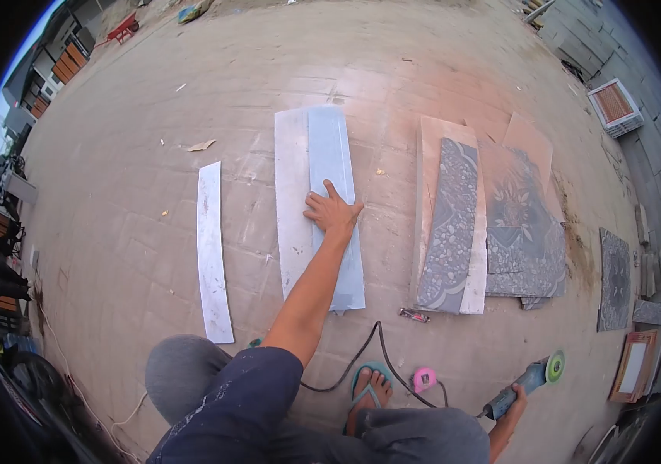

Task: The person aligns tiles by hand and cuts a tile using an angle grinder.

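My left hand [334, 213] lies with spread fingers on a long blue-grey tile strip [327, 143], which rests on a wider pale tile [292, 193] on the ground. At the lower right, my right hand [517, 406] is wrapped round the body of an angle grinder [531, 379]. Its green-centred disc [555, 367] faces up and away from the tiles. From the grinder, a black cable [380, 332] runs across the ground near my sandalled foot. Left of the tiles lies a narrow white strip [213, 255].
Patterned grey tile pieces [448, 224] lie stacked on the right, over orange-dusted slabs. A pink tape measure [424, 380] sits by my foot, and a small red-and-dark object [414, 315] lies below the stack. Along the right wall stand a tile box [615, 107] and a dark tile [614, 278].
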`<state>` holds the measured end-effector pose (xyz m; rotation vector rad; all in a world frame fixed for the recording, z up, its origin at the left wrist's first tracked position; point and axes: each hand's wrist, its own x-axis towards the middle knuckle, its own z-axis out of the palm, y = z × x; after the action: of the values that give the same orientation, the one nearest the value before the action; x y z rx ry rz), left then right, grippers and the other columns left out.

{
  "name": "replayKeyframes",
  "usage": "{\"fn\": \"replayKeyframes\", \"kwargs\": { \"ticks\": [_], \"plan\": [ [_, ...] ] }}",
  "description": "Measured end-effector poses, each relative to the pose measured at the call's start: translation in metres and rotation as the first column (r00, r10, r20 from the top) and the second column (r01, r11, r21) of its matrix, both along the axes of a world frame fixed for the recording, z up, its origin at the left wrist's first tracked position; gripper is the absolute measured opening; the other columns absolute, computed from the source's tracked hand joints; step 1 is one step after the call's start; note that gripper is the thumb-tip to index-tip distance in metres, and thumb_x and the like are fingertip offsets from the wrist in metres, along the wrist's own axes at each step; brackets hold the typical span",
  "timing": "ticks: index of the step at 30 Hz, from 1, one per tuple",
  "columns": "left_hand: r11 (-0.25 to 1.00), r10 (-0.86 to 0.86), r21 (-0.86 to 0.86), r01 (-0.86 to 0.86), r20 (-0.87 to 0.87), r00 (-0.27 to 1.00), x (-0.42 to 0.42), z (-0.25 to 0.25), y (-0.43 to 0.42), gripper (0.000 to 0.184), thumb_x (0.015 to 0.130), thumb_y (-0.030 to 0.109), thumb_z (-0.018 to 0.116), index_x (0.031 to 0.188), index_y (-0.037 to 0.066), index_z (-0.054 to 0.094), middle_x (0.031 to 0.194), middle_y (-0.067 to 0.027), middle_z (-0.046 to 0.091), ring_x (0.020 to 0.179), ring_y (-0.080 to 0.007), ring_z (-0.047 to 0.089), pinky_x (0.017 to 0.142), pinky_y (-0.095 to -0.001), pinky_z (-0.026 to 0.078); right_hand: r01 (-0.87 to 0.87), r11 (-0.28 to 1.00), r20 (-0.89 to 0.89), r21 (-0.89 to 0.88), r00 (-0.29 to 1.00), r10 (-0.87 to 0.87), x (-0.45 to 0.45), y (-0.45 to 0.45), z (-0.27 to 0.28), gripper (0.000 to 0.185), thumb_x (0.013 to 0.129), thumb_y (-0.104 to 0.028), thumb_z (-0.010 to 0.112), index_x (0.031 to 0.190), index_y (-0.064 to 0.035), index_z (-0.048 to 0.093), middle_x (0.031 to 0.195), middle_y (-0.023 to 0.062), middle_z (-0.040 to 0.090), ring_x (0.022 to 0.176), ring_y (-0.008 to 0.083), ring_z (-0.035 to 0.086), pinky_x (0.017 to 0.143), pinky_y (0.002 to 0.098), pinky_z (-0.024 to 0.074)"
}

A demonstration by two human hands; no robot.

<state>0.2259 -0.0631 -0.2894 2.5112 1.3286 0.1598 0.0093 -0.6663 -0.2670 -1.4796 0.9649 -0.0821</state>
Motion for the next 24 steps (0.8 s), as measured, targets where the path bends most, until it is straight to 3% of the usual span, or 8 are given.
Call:
{"fn": "replayKeyframes", "kwargs": {
  "ticks": [5,9,11,13,17,20,24],
  "plan": [
    [0.998,-0.056,-0.005,0.056,-0.135,0.989,0.034,0.004,0.005,0.107,0.064,0.064,0.077,0.144,0.015,0.027,0.119,-0.0221,0.046,0.11,-0.0351,0.042,0.083,-0.0534,0.045,-0.003,0.999,-0.004,0.043,1.0,0.004,0.002,-0.004,0.0,0.032,0.073,-0.023,0.066,0.093,0.0008,0.058,0.078,0.0105,0.058,0.066,0.0246,0.06,0.062,0.036,0.0513],
    [0.997,-0.042,0.055,0.056,-0.23,0.972,0.066,0.005,0.006,0.103,0.066,0.067,0.074,0.144,0.018,0.027,0.119,-0.0221,0.046,0.109,-0.0359,0.043,0.082,-0.0575,0.047,-0.007,0.999,-0.008,0.033,1.0,0.007,-0.003,0.005,0.023,0.037,0.073,-0.025,0.067,0.097,0.0014,0.057,0.079,0.0103,0.058,0.069,0.0249,0.061,0.064,0.0358,0.0517],
    [0.998,-0.015,0.047,0.03,-0.293,0.956,0.071,0.005,0.007,0.1,0.068,0.07,0.07,0.144,0.022,0.026,0.122,-0.0265,0.045,0.112,-0.0409,0.043,0.081,-0.0585,0.049,0.029,0.998,0.004,0.048,1.0,-0.029,-0.009,0.006,0.027,0.039,0.073,-0.026,0.067,0.098,0.0016,0.056,0.08,0.0104,0.058,0.07,0.025,0.061,0.065,0.0358,0.0519],
    [1.0,-0.016,0.007,0.018,-0.285,0.958,0.08,0.012,0.006,0.1,0.068,0.068,0.071,0.143,0.02,0.026,0.122,-0.027,0.044,0.111,-0.0414,0.043,0.079,-0.0596,0.05,-0.023,0.99,0.043,0.139,0.999,0.018,-0.011,0.003,0.03,0.04,0.073,-0.026,0.067,0.1,0.0019,0.056,0.08,0.0109,0.059,0.072,0.0248,0.062,0.067,0.0359,0.0522],
    [0.996,-0.053,-0.089,0.03,-0.269,0.962,0.084,0.015,-0.009,0.099,0.07,0.066,0.071,0.143,0.018,0.026,0.123,-0.0292,0.042,0.111,-0.0436,0.043,0.076,-0.0623,0.051,-0.017,0.996,0.048,0.09,0.999,0.013,-0.01,0.006,0.033,0.04,0.073,-0.027,0.068,0.099,0.0014,0.057,0.08,0.0115,0.06,0.069,0.0243,0.062,0.064,0.0353,0.0525],
    [0.994,-0.062,-0.102,0.029,-0.343,0.937,0.084,0.003,-0.012,0.098,0.071,0.066,0.07,0.145,0.018,0.026,0.125,-0.0289,0.041,0.113,-0.0439,0.041,0.08,-0.066,0.048,-0.013,0.996,-0.005,0.087,1.0,0.014,-0.009,0.011,0.038,0.04,0.074,-0.027,0.069,0.099,0.0011,0.058,0.079,0.0125,0.062,0.067,0.0239,0.062,0.061,0.0346,0.0524],
    [0.99,-0.123,0.024,0.141,-0.37,0.921,0.074,-0.007,-0.003,0.097,0.073,0.065,0.069,0.146,0.018,0.028,0.128,-0.026,0.042,0.117,-0.0428,0.04,0.089,-0.0739,0.039,-0.018,0.995,-0.009,0.1,1.0,0.019,-0.007,0.013,0.038,0.04,0.074,-0.027,0.069,0.099,0.0016,0.058,0.08,0.0132,0.062,0.068,0.0239,0.062,0.061,0.0345,0.0524]
  ]
}}
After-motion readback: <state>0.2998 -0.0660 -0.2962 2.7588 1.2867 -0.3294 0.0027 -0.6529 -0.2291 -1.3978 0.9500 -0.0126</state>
